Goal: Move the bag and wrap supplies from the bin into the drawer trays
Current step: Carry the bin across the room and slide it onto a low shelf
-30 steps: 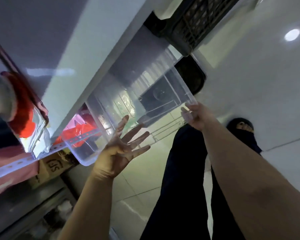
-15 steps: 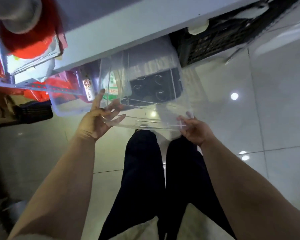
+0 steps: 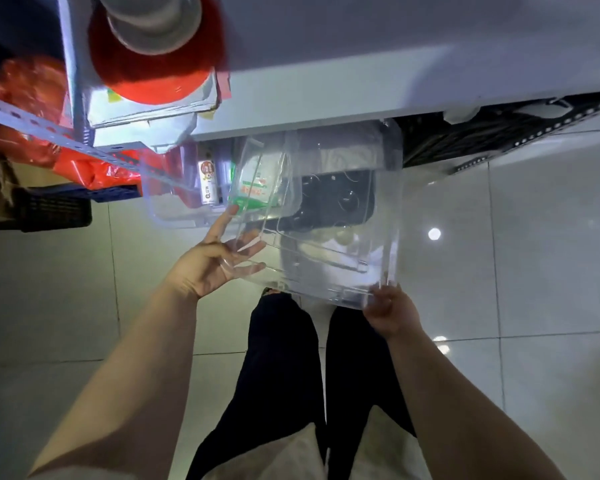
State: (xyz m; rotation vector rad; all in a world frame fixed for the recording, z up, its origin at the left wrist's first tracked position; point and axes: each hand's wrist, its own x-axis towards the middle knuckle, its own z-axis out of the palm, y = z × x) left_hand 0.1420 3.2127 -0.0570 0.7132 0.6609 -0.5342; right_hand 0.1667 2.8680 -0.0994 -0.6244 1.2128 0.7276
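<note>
Head cam looks straight down. Nearest: dark-trousered legs (image 3: 284, 368) standing on the pale tiled floor (image 3: 534, 271).

Right hand (image 3: 392, 311) is closed on the near right corner of the clear bin (image 3: 329, 220), fingers pinching its rim. Left hand (image 3: 210, 263) is open, fingers spread flat against the bin's left wall, supporting rather than clamping.

The bin is held above the floor, tilted, its far end under the edge of the white table (image 3: 361, 81). Can't tell whether anything lies in it; the wall is see-through.

Just beyond, touching or overlapping its left side: a second clear tub (image 3: 174, 199) with labelled packets. Further left, red plastic bags (image 3: 84, 164). Far left corner of the table: red wrap roll (image 3: 153, 64).
</note>
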